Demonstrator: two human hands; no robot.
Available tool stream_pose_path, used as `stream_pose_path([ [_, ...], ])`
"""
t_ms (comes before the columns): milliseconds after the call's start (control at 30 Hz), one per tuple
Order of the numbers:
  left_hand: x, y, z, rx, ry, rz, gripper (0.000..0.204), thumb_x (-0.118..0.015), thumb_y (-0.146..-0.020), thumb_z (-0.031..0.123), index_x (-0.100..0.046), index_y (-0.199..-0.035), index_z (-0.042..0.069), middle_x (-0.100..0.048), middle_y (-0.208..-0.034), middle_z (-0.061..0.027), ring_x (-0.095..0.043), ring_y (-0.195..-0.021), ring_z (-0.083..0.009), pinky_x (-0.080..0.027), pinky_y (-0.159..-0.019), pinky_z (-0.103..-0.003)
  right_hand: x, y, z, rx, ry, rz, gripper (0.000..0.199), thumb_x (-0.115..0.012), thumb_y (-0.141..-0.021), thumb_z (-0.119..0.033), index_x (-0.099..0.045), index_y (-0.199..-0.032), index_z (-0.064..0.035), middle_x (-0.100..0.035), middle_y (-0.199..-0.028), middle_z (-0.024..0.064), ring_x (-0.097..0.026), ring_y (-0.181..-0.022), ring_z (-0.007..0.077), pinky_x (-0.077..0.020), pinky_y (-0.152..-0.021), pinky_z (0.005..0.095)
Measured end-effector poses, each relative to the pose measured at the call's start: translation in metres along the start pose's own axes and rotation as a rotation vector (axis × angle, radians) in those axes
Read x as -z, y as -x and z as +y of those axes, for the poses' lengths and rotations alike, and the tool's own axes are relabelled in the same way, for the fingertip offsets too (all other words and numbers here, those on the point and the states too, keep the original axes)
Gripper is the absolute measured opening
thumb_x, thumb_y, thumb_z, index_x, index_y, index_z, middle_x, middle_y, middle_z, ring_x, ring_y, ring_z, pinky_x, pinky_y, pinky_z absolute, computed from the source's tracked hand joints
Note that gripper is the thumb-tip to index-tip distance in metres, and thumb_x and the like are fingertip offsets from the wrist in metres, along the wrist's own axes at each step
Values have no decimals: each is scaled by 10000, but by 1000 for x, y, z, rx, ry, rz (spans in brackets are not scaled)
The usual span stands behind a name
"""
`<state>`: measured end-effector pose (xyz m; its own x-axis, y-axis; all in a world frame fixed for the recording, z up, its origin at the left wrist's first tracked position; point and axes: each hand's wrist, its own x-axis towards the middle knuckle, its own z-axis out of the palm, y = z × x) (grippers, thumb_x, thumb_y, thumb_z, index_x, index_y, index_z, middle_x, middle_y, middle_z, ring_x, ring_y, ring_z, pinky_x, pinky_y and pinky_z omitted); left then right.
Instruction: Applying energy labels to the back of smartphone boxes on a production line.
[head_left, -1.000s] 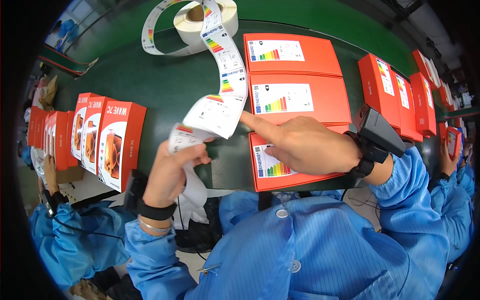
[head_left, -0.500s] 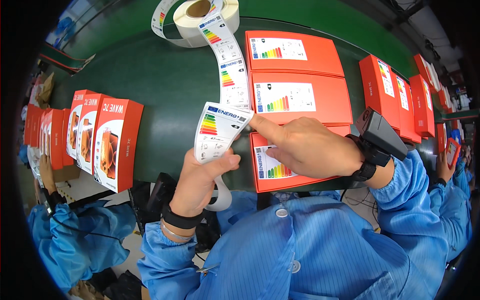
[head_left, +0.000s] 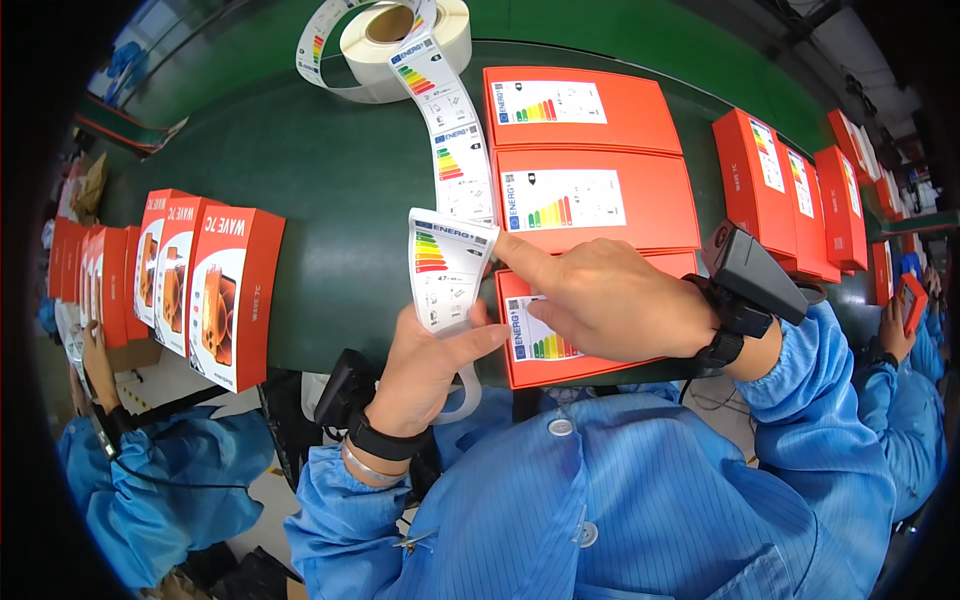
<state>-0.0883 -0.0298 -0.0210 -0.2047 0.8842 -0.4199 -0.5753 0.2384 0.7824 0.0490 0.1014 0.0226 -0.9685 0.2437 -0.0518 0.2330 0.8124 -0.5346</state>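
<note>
Thumb and fingers of the left hand (head_left: 425, 360) are closed on the lower part of a label strip (head_left: 442, 275), above the green worktop (head_left: 345, 230). A white band of the strip (head_left: 466, 396) curves below that hand. The right hand (head_left: 600, 300) has its index finger stretched out, the tip at the upper right corner of the label. Its thumb points down over the label (head_left: 538, 338) on the nearest red box (head_left: 630, 370); the other fingers are bent, and whether they hold anything cannot be told. Each wrist carries a black device on a strap.

Beyond the right hand lie a middle red box (head_left: 655, 205) and a far red box (head_left: 645, 112), making a column of 3, each labelled at its left end. From the left hand the strip runs up beside the column and loops at a white roll (head_left: 445, 45).

Farther left, 3 red-and-white boxes (head_left: 210, 290) stand close together. To the right are more labelled red boxes (head_left: 742, 180). At the outer edges, 2 co-workers' hands show, a left one (head_left: 98, 368) and a right one (head_left: 893, 335).
</note>
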Motion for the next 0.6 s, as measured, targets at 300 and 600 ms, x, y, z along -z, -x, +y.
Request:
stream_pose_path([
  [300,-1,-2,-11,-68,-163,66,188,-676,-747,-24,-515,-803,55,-532,-791,34,-501,-732,-57,-437,-640,-212,-3,-5,-12,-11,230,-53,519,-595,-729,-81,-393,-1193,35,-553,-568,106,-560,-483,266,-386,-407,366],
  [600,-7,-2,-11,-119,-132,54,191,-676,-759,-11,-541,-887,30,-547,-818,28,-505,-760,-53,-447,-667,-207,15,36,-14,-261,604,-30,552,-606,-753,-276,-467,-1223,-23,-621,-739,82,-632,-697,222,-482,-578,414],
])
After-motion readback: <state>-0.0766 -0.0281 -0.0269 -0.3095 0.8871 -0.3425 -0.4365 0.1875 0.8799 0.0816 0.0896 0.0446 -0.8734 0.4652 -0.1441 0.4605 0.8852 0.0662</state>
